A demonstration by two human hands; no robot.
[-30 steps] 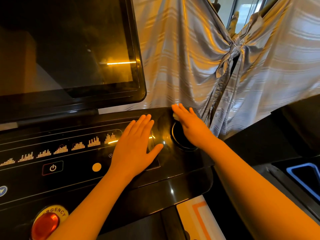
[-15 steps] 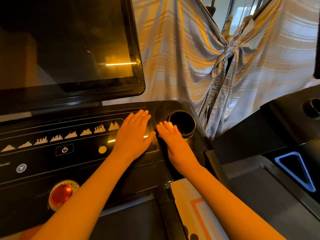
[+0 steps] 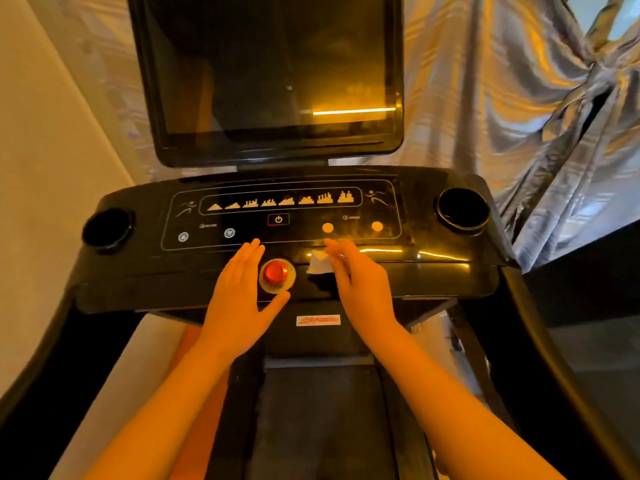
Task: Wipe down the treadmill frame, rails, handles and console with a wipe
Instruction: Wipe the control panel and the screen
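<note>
The black treadmill console (image 3: 433,271) fills the middle of the view, with a lit control panel (image 3: 284,209) and a dark screen (image 3: 273,74) above it. My right hand (image 3: 363,289) lies flat on the console's front edge and presses a small white wipe (image 3: 318,263) under its fingers; one corner of the wipe sticks out to the left. My left hand (image 3: 239,299) rests flat on the console with straight fingers, just left of the red emergency button (image 3: 275,273).
Cup holders sit at the console's left end (image 3: 107,230) and right end (image 3: 462,207). Black side rails run down on the left (image 3: 41,368) and right (image 3: 540,341). The belt (image 3: 318,427) lies below. A grey curtain (image 3: 519,116) hangs behind; another black machine (image 3: 595,278) stands to the right.
The view has pulled back and turned left. Both hands slid left along the console, from the right cup holder to the middle front edge beside the red button. The wipe now shows.
</note>
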